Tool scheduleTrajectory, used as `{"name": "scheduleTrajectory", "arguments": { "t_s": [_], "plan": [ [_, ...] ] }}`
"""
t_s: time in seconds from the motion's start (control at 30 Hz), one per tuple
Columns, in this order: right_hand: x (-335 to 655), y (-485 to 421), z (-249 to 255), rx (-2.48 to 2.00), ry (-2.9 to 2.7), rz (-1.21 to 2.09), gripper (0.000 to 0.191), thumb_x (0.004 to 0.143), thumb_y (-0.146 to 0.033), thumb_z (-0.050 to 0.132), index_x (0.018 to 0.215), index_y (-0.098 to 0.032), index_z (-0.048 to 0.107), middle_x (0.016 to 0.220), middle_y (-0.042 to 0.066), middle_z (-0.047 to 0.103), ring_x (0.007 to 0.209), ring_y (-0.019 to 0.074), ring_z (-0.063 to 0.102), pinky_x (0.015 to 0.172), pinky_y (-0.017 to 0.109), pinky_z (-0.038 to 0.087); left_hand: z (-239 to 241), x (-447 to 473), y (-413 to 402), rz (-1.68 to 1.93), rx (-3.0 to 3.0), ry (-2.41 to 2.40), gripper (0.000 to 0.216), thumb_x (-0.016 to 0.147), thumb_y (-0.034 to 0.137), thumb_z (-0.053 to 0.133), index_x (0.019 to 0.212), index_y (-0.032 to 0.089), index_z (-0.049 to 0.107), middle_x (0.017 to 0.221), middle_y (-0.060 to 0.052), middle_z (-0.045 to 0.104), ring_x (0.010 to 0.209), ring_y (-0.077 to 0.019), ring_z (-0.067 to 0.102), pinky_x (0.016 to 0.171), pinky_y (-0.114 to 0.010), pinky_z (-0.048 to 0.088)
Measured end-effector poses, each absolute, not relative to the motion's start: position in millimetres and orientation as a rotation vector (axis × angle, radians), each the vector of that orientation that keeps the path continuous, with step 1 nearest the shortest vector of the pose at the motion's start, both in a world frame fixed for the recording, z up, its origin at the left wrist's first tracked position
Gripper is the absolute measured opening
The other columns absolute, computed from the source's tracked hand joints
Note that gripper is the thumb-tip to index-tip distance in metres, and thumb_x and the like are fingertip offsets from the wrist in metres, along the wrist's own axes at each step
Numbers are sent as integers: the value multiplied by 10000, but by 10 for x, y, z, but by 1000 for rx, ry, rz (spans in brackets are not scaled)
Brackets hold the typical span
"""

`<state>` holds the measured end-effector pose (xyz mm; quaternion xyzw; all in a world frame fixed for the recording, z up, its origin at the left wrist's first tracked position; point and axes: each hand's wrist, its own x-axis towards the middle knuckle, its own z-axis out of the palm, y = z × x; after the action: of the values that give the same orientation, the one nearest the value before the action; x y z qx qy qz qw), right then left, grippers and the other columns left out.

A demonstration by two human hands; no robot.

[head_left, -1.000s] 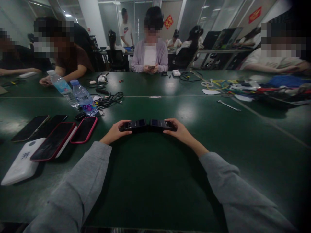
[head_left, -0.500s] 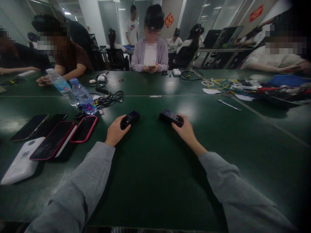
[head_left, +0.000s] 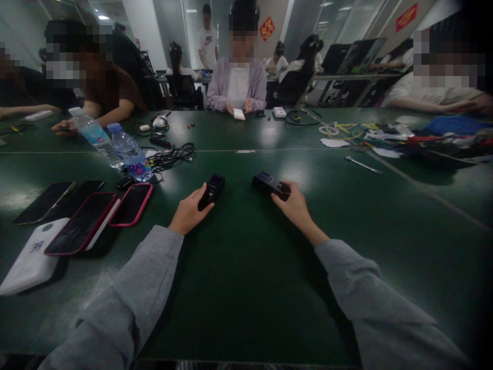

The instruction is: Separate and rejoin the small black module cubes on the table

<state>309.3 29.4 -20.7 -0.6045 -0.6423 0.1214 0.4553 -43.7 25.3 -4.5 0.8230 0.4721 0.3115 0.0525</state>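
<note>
I record the left hand [head_left: 190, 209], fingers [head_left: 198, 192] wrapped round the left device [head_left: 213, 190], its long axis slanting away rightward, and the right hand [head_left: 296, 206] gripping the right device [head_left: 268, 183], slanting away leftward, far ends apart, on or above the bench [head_left: 246, 277], I cannot tell which.

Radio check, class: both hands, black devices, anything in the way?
Left hand gripping left black device. Right hand gripping right black device. Devices apart, green tabletop between. Pink-rimmed phone left of left hand, outside that gap.
</note>
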Motion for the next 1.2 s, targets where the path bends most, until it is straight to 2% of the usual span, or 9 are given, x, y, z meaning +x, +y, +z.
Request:
{"name": "scheduleTrajectory", "arguments": {
  "t_s": [0.17, 0.33, 0.47, 0.63, 0.73, 0.93, 1.1, 1.2],
  "plan": [
    [3098, 316, -239, -1493, -1569, 251, 551, 756, -433, 652, 1202, -140, 514, 1119, 170, 633, 989, 317, 627, 884, 493, 523, -61, -385, 248, 1113, 2553, 1381, 697, 890, 423, 616, 1490, 196, 343, 1395, -140, 552, 1227, -270, 590, 1023, -467, 508],
    [3099, 306, -230, -1497, -1574, 259, 554, 760, -432, 653, 1210, -142, 509, 1128, 171, 630, 1001, 316, 625, 887, 488, 520, 34, -340, 203, 1512, 2531, 1374, 676, 886, 395, 634, 1474, 181, 378, 1387, -127, 561, 1235, -245, 583, 1048, -405, 499],
    [3092, 291, -221, -1507, -1573, 258, 552, 764, -424, 642, 1217, -138, 506, 1139, 178, 624, 1006, 319, 619, 880, 486, 517, 73, -412, 243, 1767, 2385, 1551, 657, 889, 408, 624, 1456, 158, 407, 1417, -140, 531, 1281, -266, 542, 1092, -429, 451],
    [3076, 281, -209, -1530, -1562, 251, 539, 768, -425, 645, 1210, -150, 506, 1126, 172, 627, 1002, 323, 619, 875, 495, 513, -16, -591, 381, 1517, 2292, 1742, 624, 903, 474, 574, 1426, 155, 452, 1393, -149, 551, 1276, -300, 543, 1072, -473, 457],
    [3064, 275, -192, -1539, -1564, 262, 546, 773, -436, 649, 1215, -151, 506, 1129, 173, 627, 1009, 327, 619, 878, 502, 514, -55, -624, 408, 1394, 2303, 1771, 575, 911, 429, 574, 1410, 164, 472, 1385, -140, 561, 1264, -293, 554, 1061, -482, 467],
    [3063, 274, -200, -1564, -1561, 223, 557, 786, -469, 641, 1220, -149, 501, 1141, 181, 625, 1001, 330, 619, 858, 509, 525, -52, -577, 364, 1185, 2411, 1724, 509, 886, 357, 611, 1365, 211, 518, 1347, -106, 597, 1193, -274, 607, 1001, -477, 519],
    [3075, 283, -221, -1574, -1556, 202, 580, 784, -503, 635, 1218, -146, 492, 1132, 186, 624, 1005, 337, 618, 862, 511, 518, -12, -531, 305, 1043, 2445, 1727, 490, 875, 375, 633, 1326, 209, 536, 1273, -109, 630, 1107, -274, 643, 946, -457, 546],
    [3067, 289, -216, -1587, -1547, 208, 593, 769, -502, 637, 1209, -132, 492, 1114, 192, 628, 992, 341, 621, 866, 512, 513, 44, -462, 238, 971, 2505, 1708, 483, 867, 416, 643, 1297, 220, 541, 1239, -100, 625, 1051, -272, 655, 861, -427, 579]
  ]
}}
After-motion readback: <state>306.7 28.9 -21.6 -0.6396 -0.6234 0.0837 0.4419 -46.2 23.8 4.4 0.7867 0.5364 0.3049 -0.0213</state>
